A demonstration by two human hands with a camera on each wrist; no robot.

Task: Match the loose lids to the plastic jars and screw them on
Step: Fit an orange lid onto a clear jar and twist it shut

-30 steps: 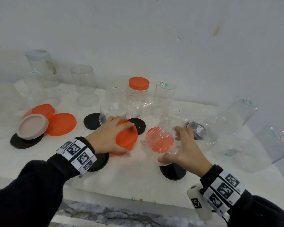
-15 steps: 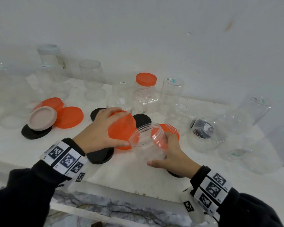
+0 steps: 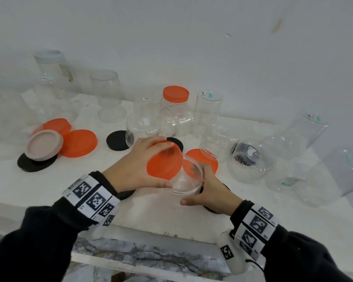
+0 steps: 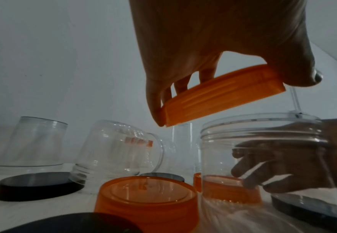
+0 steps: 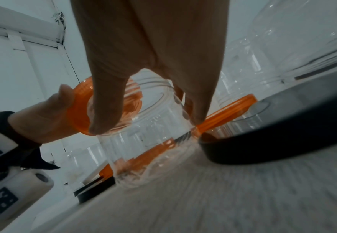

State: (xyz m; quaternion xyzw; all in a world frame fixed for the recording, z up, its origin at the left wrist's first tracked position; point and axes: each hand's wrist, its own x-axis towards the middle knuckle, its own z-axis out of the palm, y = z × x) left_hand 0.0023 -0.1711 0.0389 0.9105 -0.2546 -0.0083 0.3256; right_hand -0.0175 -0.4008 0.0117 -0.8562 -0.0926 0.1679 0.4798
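My left hand [image 3: 166,162] grips an orange lid [image 3: 161,165] by its rim, thumb near me and fingers on the far side. The lid is tilted and hangs just above and left of the mouth of a small clear jar [image 3: 189,178]. My right hand [image 3: 194,185] wraps that jar's side and holds it upright on the white table [image 3: 49,186]. From the left wrist, the lid [image 4: 223,96] hovers over the jar's threaded neck [image 4: 263,134] without touching it. The right wrist view shows the jar [image 5: 149,126] with the lid [image 5: 79,110] behind it.
Loose orange lids [image 3: 79,143] [image 3: 202,161], black lids [image 3: 117,140] and a beige lid [image 3: 44,144] lie around my hands. A jar capped in orange [image 3: 175,94] stands at the back. Several clear jars [image 3: 251,159] crowd the back and right. The table's front edge [image 3: 130,226] is near my wrists.
My left hand picked the orange lid up and brought it right, over the jar. My right hand turned the jar from tilted to upright and drew it nearer.
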